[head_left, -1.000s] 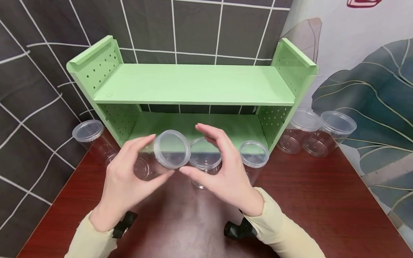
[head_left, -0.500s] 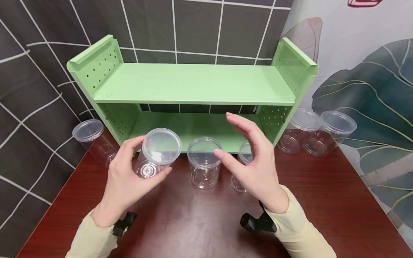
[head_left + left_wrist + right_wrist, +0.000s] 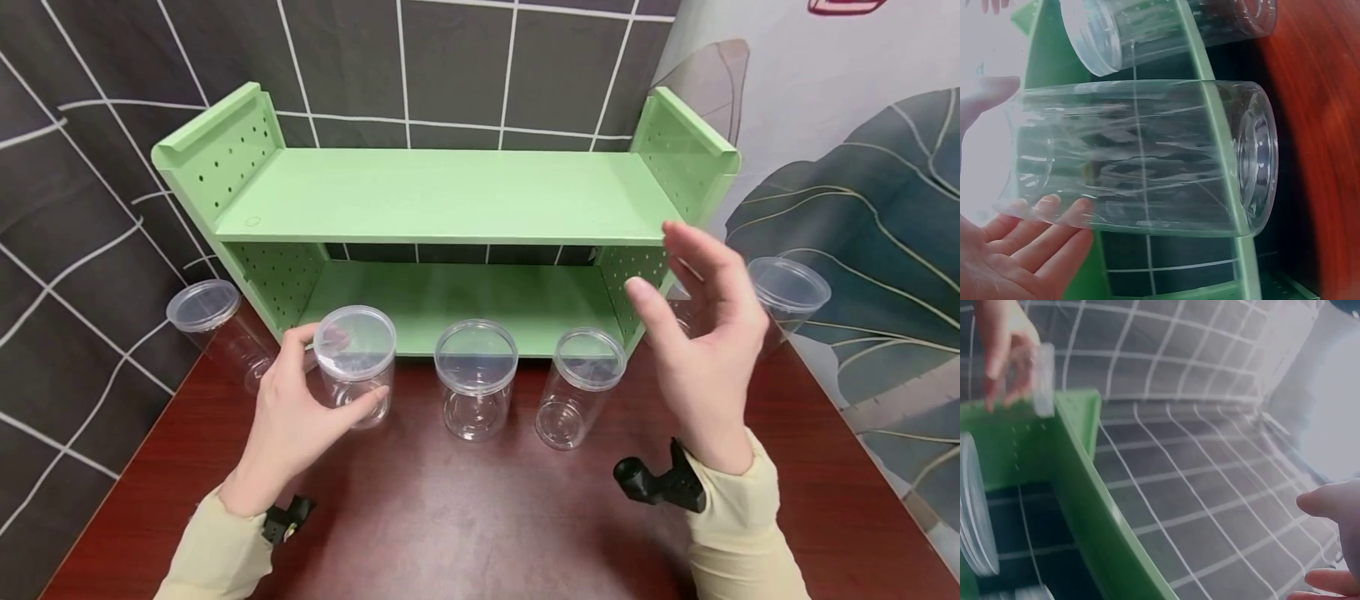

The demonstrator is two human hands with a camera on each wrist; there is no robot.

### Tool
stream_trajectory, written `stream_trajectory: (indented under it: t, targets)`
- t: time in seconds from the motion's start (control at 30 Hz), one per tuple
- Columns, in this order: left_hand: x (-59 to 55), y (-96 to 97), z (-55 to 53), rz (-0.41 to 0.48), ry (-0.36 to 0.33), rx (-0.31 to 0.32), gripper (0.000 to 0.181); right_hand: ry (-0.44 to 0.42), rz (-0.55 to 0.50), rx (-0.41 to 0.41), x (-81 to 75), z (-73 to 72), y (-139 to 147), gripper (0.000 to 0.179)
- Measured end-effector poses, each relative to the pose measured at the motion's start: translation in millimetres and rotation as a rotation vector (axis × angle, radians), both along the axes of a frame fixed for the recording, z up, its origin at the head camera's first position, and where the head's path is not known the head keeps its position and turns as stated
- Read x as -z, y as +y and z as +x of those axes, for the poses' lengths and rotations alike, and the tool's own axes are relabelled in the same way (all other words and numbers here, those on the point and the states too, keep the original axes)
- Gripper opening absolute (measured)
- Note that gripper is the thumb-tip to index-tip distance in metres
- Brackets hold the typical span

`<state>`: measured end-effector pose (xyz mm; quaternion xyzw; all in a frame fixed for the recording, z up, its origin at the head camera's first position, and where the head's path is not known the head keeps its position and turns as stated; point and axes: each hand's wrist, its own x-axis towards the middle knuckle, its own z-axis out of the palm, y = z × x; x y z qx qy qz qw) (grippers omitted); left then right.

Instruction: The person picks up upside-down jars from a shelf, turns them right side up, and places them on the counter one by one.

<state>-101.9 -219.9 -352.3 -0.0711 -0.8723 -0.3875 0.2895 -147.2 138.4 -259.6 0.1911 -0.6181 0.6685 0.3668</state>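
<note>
My left hand curls its thumb and fingers round a clear plastic jar with a translucent lid, in front of the green shelf's left part. In the left wrist view, the same jar looks transparent and bare inside, fingers along its side. To its right stand a second clear jar and a slimmer third jar, both upright and lidded. My right hand, thumb and fingers apart, holds nothing. It is raised by the shelf's right end, overlapping a jar behind it and mostly hiding another.
A green two-tier shelf with perforated side panels spans the back of the dark red table. Another lidded jar stands beside its left end. Dark wall covering with a white grid rises behind.
My left hand has shifted the jar leftward and tilted it upright beside the others. My right hand has left that jar and swung right, past the middle jars to the shelf's right end.
</note>
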Motion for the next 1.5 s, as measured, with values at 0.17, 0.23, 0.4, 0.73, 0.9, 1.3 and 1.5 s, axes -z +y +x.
stream_trajectory:
  t: [0.17,0.23,0.4,0.73,0.9,1.3,1.5]
  targets:
    - [5.5,-4.2,-3.7,0.000,-0.038,-0.024,0.084,-0.025,-0.104,0.064,-4.5,-8.9,15.4,0.044]
    - [7.8,-5.7,-5.3,0.002,-0.054,-0.044,0.082,-0.046,-0.098,0.114,-5.9,-12.7,21.1,0.043]
    - [13.8,-7.3,-9.6,0.022,-0.085,-0.074,0.080,-0.167,-0.006,0.247,-4.0,-27.4,35.3,0.043]
    - [20.5,-10.6,-19.0,0.027,-0.135,-0.036,0.081,-0.258,0.101,0.303,9.9,-63.0,53.5,0.041]
    - [21.9,-13.1,-21.4,0.031,-0.168,-0.016,0.083,-0.252,0.156,0.360,10.4,-69.4,55.5,0.034]
    - [23.7,-19.6,-27.3,0.075,-0.195,0.050,0.086,-0.234,0.186,0.392,9.7,-72.7,58.8,0.032]
    - [19.6,-17.5,-25.0,0.078,-0.156,0.010,0.100,-0.222,0.190,0.401,10.9,-74.4,59.2,0.032]
